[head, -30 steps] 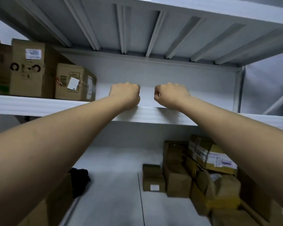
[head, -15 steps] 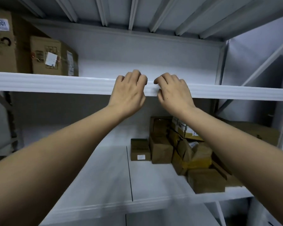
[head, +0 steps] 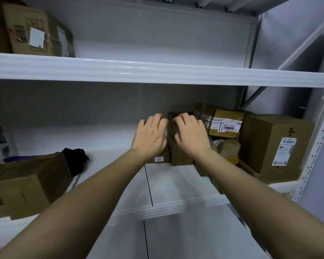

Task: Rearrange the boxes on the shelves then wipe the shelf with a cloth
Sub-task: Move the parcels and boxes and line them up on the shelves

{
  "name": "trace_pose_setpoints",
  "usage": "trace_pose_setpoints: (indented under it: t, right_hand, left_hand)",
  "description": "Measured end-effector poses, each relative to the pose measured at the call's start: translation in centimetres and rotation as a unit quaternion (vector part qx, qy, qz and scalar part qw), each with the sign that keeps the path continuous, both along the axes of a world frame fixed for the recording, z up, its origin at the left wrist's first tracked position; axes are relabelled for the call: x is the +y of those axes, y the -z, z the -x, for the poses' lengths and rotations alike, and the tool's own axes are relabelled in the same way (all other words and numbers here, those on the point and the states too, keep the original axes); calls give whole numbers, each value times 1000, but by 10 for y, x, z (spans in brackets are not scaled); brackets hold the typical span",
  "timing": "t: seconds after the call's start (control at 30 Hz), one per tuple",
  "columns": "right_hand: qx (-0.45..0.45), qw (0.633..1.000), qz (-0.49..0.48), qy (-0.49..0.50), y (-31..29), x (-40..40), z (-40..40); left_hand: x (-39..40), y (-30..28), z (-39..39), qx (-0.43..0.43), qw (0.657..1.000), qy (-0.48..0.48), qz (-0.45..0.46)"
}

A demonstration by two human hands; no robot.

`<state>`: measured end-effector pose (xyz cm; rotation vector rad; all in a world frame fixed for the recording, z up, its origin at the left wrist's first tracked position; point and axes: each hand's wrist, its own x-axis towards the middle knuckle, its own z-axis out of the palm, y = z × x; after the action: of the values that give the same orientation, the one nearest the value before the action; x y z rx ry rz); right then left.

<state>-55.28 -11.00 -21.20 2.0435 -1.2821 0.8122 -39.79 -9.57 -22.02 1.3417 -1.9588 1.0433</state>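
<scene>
Fingers on both hands are loosely curled and hold nothing yet. They've dropped off the upper shelf's front lip (head: 157, 71), where they sat half a second ago, and now reach at the small brown box (head: 180, 154) mid-shelf below. Left hand (head: 150, 136) is at its left side, right hand (head: 190, 135) over its top; whether they touch it I can't tell. Looks like box shuffling starts here. Right of it, a taped box (head: 225, 124) and a big carton (head: 273, 143). Dark cloth (head: 75, 159) lies far left, untouched.
</scene>
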Motion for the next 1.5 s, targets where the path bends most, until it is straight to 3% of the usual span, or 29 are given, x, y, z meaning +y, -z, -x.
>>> trace_pose_setpoints:
  t: [0.33,0.5,0.73,1.0,1.2,1.5]
  right_hand:
    - [-6,987,-160,-24,78,-93,-3]
    - [-23,974,-224,-41,108,-144,-2]
    - [-107,924,-360,-67,144,-193,-30]
    - [-289,808,-511,-52,159,-233,-67]
    - [-335,783,-523,-10,156,-248,-83]
    - [-263,793,-549,19,154,-257,-79]
  left_hand:
    - [-94,73,12,58,981,-93,-163]
    - [-138,108,13,61,954,-151,-250]
    - [-192,143,4,98,903,-185,-375]
    - [-237,154,-9,277,814,-157,-487]
    - [-258,151,-12,451,711,-106,-529]
    - [-261,141,-18,637,582,-103,-494]
